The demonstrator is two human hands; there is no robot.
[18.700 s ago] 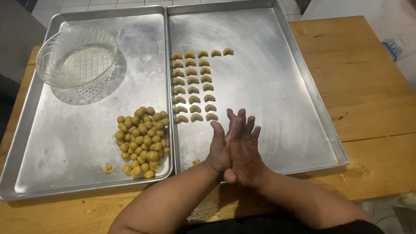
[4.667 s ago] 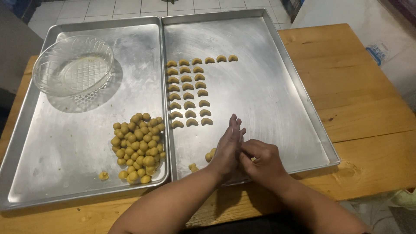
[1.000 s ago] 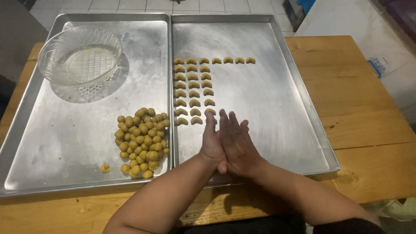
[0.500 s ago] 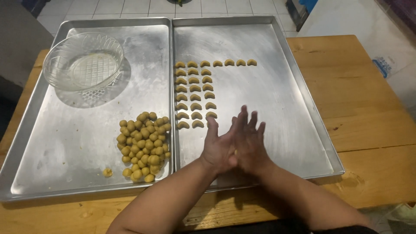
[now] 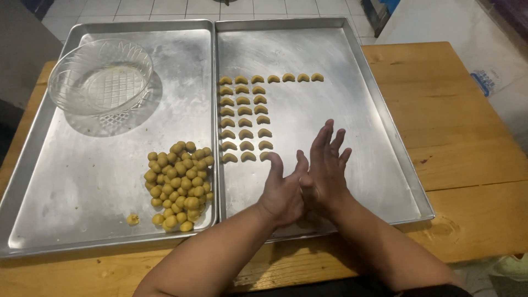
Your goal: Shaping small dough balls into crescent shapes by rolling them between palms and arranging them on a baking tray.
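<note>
My left hand (image 5: 283, 192) and my right hand (image 5: 325, 168) are pressed palm to palm over the near part of the right metal tray (image 5: 352, 60), fingers straight and spread. The right hand's fingers reach further forward than the left's. Whatever lies between the palms is hidden. Just beyond the fingertips, small yellow crescent-shaped dough pieces (image 5: 245, 118) lie in neat rows on that tray, and one row runs off to the right at the far end. To the left of my hands, a heap of yellow dough balls (image 5: 179, 184) sits on the left metal tray (image 5: 71, 181).
An empty patterned glass bowl (image 5: 100, 77) stands at the far end of the left tray. One loose dough ball (image 5: 132, 219) lies near that tray's front edge. Both trays rest side by side on a wooden table (image 5: 473, 137); tiled floor shows beyond.
My palms have slid against each other: the left hand has drawn back toward me while the right stays forward. One more crescent lies in the far row than 4.7 s ago.
</note>
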